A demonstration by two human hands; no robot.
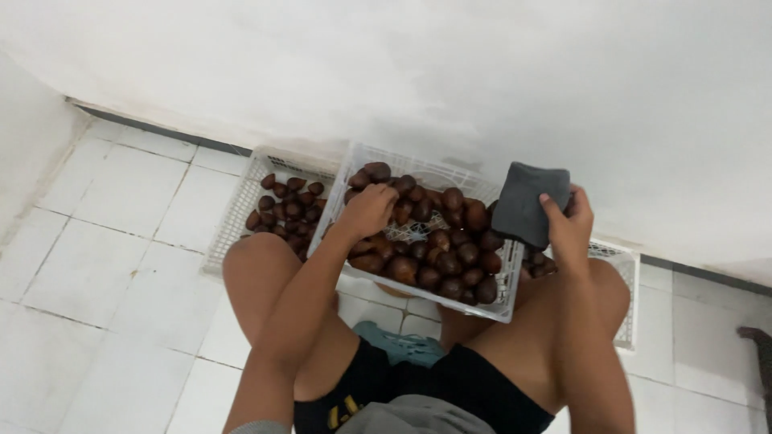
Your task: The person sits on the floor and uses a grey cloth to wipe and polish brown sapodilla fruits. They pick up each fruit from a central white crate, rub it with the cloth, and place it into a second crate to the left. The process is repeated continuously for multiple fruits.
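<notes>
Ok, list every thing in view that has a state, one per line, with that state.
left hand: down in the middle crate, fingers curled over the fruit
right hand: raised, gripping the grey cloth
grey cloth: folded, held above the crate's right end
middle crate: raised over the knees, partly filled with brown fruit
left crate: on the floor, holding some fruit
right crate: mostly hidden behind the knee

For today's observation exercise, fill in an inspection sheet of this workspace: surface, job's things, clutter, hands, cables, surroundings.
Surface: white tiled floor.
Job's things: middle white crate of brown scaly fruits; dark grey cloth.
Clutter: left crate part-filled with the same fruit; right crate mostly hidden; teal object between the legs.
Hands: left hand down among the fruits; right hand holds the cloth.
Cables: nothing seen.
Surroundings: white wall behind the crates.
</notes>
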